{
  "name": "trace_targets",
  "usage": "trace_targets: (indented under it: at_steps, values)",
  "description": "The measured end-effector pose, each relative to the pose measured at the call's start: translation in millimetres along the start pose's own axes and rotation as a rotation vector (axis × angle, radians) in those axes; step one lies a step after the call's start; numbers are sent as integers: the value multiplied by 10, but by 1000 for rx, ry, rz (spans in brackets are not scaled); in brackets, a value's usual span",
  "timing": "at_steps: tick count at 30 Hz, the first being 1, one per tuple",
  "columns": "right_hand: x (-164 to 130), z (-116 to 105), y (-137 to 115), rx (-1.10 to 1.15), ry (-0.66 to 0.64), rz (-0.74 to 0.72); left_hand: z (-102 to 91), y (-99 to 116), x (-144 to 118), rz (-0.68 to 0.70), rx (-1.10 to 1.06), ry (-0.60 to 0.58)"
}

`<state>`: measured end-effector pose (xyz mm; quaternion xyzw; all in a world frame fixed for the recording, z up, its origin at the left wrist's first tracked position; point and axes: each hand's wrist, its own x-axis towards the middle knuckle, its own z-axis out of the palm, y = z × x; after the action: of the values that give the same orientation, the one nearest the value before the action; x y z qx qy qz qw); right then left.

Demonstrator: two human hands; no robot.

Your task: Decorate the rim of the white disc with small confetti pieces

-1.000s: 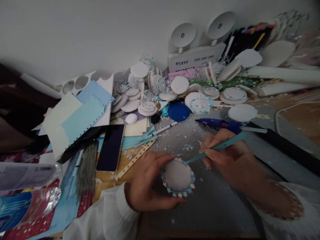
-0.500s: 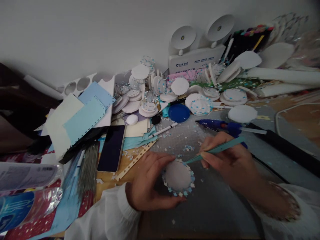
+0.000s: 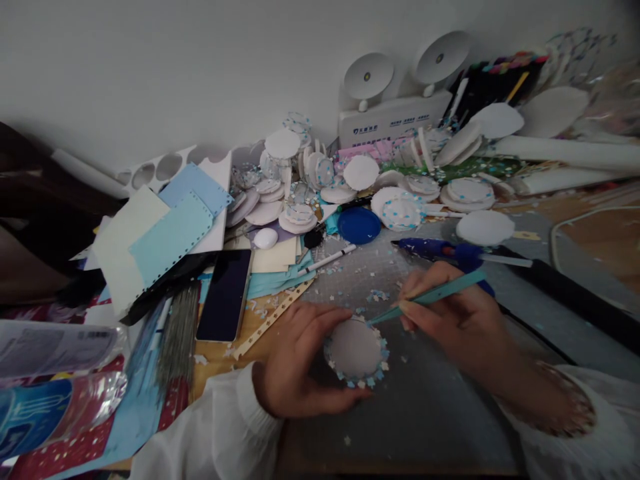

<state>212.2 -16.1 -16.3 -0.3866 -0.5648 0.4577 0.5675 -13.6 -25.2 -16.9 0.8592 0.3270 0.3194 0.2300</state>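
**Disc held on the mat, tweezers at its rim**

Little has been shifted since the earlier frames: the round white foam disc edged with blue and white paper bits (image 3: 356, 351) has been kept in the same spot on the grey cutting mat (image 3: 440, 400), while the slim teal tweezers (image 3: 430, 297) have been drawn slightly up and to the left. The disc is gripped by the left hand (image 3: 295, 363), thumb under its near edge and fingers curled over its far edge. The tweezers are pinched in the closed fingers of the right hand (image 3: 450, 320), their tip set against the disc's upper right rim. A blue glue gun (image 3: 440, 250) lies just beyond the right hand, and a dark smartphone (image 3: 225, 295) is lying to the left of the mat, among paper sheets
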Motion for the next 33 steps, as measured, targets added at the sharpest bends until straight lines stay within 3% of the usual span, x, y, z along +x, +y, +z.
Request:
trace_targets:
  at_steps: [8, 17, 23, 33]
  values:
    - [-18, -55, 100, 97, 12, 227, 12, -21, -13, 12, -10, 6]
    - [-4, -40, 118, 183, -57, 278, 14, -17, -18, 34, -6, 25]
    - [21, -12, 89, 264, -5, 308, 16, -34, -29, 39, -15, 22]
    - [-33, -51, 100, 237, -81, 310, 21, -35, -21, 42, -15, 26]
